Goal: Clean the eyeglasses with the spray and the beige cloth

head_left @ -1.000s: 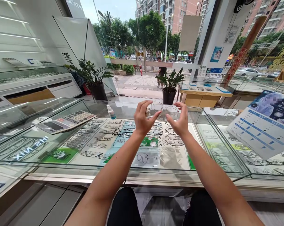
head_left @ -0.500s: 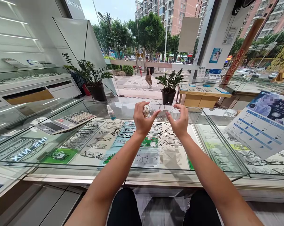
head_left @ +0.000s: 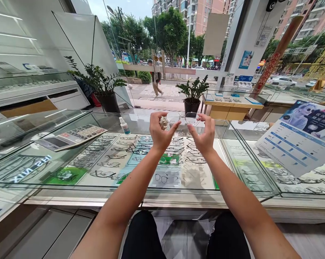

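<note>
A pair of thin-rimmed eyeglasses (head_left: 182,118) is held up between my two hands, over the far part of the glass display case (head_left: 130,114). My left hand (head_left: 162,131) pinches the left side of the frame. A crumpled pale cloth (head_left: 163,123) is tucked in that same hand. My right hand (head_left: 204,133) has its fingers closed on the right side of the frame. Through the glass top below, rows of spectacle frames (head_left: 141,149) lie on a light base.
On the case stand a spray bottle (head_left: 125,126) and a large calculator (head_left: 71,138) to the left. A blue and white leaflet (head_left: 300,140) stands at right. Potted plants (head_left: 192,94) stand beyond the case, before the window. A person (head_left: 156,79) walks outside.
Both hands still hold the eyeglasses; the right thumb has shifted slightly off the lens edge. The view has tilted a little, and the person outside has moved left.
</note>
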